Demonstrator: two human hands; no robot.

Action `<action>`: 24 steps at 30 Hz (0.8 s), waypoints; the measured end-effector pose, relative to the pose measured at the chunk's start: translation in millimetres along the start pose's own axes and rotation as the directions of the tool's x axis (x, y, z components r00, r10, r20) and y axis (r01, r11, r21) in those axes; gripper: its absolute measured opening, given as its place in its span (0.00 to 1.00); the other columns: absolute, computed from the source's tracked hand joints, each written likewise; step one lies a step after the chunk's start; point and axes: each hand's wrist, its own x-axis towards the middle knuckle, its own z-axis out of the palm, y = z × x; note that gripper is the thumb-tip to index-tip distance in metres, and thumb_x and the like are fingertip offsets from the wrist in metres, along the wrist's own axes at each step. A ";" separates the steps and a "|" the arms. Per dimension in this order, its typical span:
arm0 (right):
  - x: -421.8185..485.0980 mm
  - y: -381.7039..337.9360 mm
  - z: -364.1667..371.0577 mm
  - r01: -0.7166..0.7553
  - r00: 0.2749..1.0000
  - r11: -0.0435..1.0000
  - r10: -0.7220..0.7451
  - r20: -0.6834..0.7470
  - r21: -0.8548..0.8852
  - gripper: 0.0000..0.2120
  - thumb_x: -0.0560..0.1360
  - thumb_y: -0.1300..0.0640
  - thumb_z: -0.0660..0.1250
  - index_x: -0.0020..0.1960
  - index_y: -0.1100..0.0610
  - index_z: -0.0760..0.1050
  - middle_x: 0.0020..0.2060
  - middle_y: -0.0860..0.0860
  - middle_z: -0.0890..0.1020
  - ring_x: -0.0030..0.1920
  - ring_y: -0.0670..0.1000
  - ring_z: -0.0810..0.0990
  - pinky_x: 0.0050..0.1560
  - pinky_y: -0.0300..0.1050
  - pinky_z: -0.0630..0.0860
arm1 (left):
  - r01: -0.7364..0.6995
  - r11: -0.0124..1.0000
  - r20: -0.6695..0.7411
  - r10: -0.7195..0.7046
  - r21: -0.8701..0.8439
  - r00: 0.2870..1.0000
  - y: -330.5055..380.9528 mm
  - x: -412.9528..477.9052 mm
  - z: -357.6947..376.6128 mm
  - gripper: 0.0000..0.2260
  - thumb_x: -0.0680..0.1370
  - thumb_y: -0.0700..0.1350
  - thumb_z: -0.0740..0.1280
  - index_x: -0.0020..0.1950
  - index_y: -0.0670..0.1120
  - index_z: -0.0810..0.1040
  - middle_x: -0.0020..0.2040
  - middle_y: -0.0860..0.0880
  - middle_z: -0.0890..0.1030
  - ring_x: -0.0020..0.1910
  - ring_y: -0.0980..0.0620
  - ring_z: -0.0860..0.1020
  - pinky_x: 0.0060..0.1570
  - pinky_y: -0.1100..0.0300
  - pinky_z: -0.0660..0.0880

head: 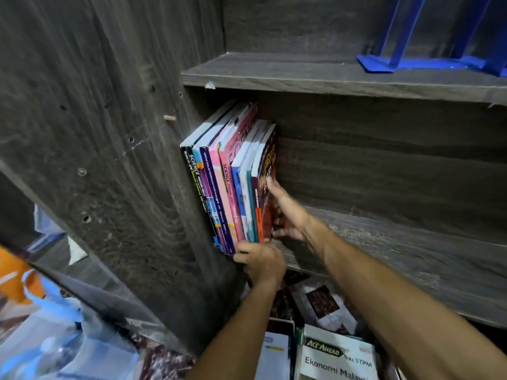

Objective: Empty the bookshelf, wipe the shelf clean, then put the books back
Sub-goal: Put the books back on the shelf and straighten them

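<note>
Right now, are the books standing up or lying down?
Standing up: books, spines outward, against the side panel; right hand presses them.

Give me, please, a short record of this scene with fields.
shelved: row of books upright at the left end of the lower shelf, against the side panel
right hand: flat against the cover of the end book
left hand: curled at the row's bottom front; grip unclear
upper shelf: blue bookend
floor: loose books

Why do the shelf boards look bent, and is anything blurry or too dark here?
Head view: the wide-angle lens bows the side panel and shelf; light is dim, without glare; the row of books reads sharp, the plastic bags at lower left smear into blur.
</note>
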 end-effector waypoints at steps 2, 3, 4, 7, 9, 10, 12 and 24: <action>3.4 -2.6 -4.1 -0.004 1.000 1.000 0.004 -0.011 -0.024 0.35 0.68 0.21 0.58 0.73 0.26 0.57 0.65 0.44 0.73 0.63 0.57 0.74 0.59 0.63 0.73 | 0.199 0.973 0.083 -0.190 -0.116 0.978 20.0 4.8 -0.7 0.25 0.81 0.47 0.62 0.70 0.36 0.55 0.70 0.36 0.58 0.66 0.38 0.67 0.59 0.52 0.69; 5.1 -4.2 -5.2 -0.009 1.000 0.999 0.008 -0.021 -0.043 0.34 0.69 0.22 0.58 0.74 0.27 0.57 0.64 0.44 0.73 0.63 0.57 0.73 0.58 0.62 0.73 | 0.278 0.943 0.128 -0.257 -0.182 0.958 26.0 6.8 -0.3 0.26 0.81 0.47 0.62 0.70 0.37 0.53 0.71 0.38 0.57 0.66 0.39 0.66 0.60 0.53 0.69; 5.7 -6.6 -5.2 -0.014 0.999 0.998 0.012 -0.029 -0.063 0.35 0.68 0.21 0.58 0.73 0.27 0.58 0.65 0.45 0.73 0.63 0.57 0.73 0.58 0.61 0.74 | 0.311 0.924 0.158 -0.280 -0.222 0.947 28.3 9.0 -0.8 0.27 0.81 0.47 0.63 0.70 0.38 0.52 0.71 0.38 0.56 0.66 0.40 0.66 0.61 0.54 0.68; 8.8 -8.3 -7.1 -0.001 0.998 0.991 -0.007 -0.063 -0.132 0.42 0.58 0.15 0.59 0.70 0.24 0.61 0.68 0.49 0.76 0.60 0.61 0.77 0.54 0.62 0.78 | 0.369 0.885 0.286 -0.288 -0.286 0.914 23.2 21.5 2.4 0.29 0.78 0.50 0.66 0.70 0.39 0.55 0.68 0.40 0.63 0.64 0.43 0.71 0.63 0.55 0.73; 4.9 -9.8 -9.1 0.033 0.992 0.985 -0.054 -0.118 -0.167 0.39 0.64 0.18 0.60 0.72 0.27 0.60 0.65 0.49 0.78 0.56 0.59 0.80 0.52 0.60 0.80 | 0.341 0.888 0.416 -0.196 -0.309 0.888 21.5 21.7 2.5 0.26 0.73 0.49 0.66 0.67 0.38 0.65 0.65 0.40 0.71 0.58 0.44 0.77 0.57 0.52 0.79; 3.1 -10.3 -10.3 0.059 0.985 0.983 -0.085 -0.150 -0.172 0.36 0.69 0.22 0.61 0.74 0.29 0.60 0.64 0.49 0.79 0.53 0.56 0.80 0.51 0.56 0.80 | 0.312 0.894 0.448 -0.146 -0.322 0.882 20.9 21.9 -1.1 0.25 0.70 0.47 0.66 0.64 0.37 0.70 0.63 0.40 0.75 0.56 0.43 0.79 0.55 0.50 0.80; -1.0 -9.3 -12.2 0.106 0.974 0.981 -0.135 -0.181 -0.161 0.30 0.76 0.32 0.64 0.75 0.34 0.62 0.63 0.48 0.80 0.47 0.51 0.78 0.49 0.51 0.77 | 0.279 0.885 0.453 -0.090 -0.372 0.887 18.1 21.9 -6.9 0.17 0.72 0.42 0.67 0.60 0.37 0.75 0.58 0.38 0.80 0.54 0.41 0.81 0.55 0.46 0.80; -41.6 24.2 -9.7 0.204 0.928 0.923 -0.289 -0.236 -0.326 0.18 0.82 0.58 0.64 0.71 0.51 0.74 0.67 0.47 0.76 0.62 0.44 0.74 0.64 0.38 0.71 | 0.031 0.999 0.605 -0.046 0.036 0.795 -43.1 -18.2 -20.9 0.09 0.79 0.48 0.62 0.57 0.46 0.74 0.50 0.44 0.80 0.45 0.47 0.78 0.41 0.59 0.78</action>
